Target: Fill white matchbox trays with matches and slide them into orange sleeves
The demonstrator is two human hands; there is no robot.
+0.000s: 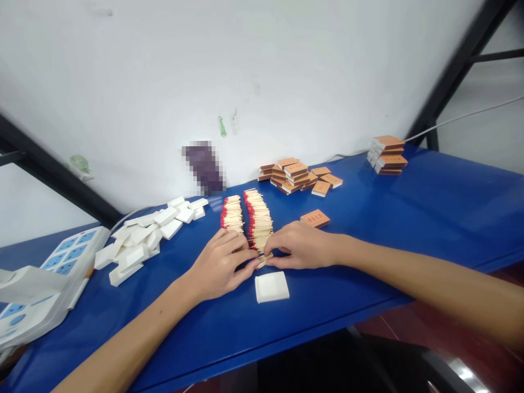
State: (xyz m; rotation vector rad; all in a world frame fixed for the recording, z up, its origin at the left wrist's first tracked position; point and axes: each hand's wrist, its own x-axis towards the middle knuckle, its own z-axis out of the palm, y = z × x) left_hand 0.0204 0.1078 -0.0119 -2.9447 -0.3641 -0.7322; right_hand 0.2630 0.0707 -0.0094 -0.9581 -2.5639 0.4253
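Two rows of red-tipped matches (249, 218) lie on the blue table (409, 218). At the near end of the right row, my left hand (223, 265) and my right hand (301, 246) meet, fingers pinched on a small bunch of matches (262, 261). An empty white inner tray (272, 287) sits just in front of both hands. A single orange matchbox sleeve (315, 219) rests right behind my right hand.
A heap of white inner trays (143, 237) lies at the left. Orange matchboxes (298, 176) are piled at the back centre, a smaller stack (387, 154) at the back right. A white and blue power strip (49, 278) sits at the far left. A white wall stands behind.
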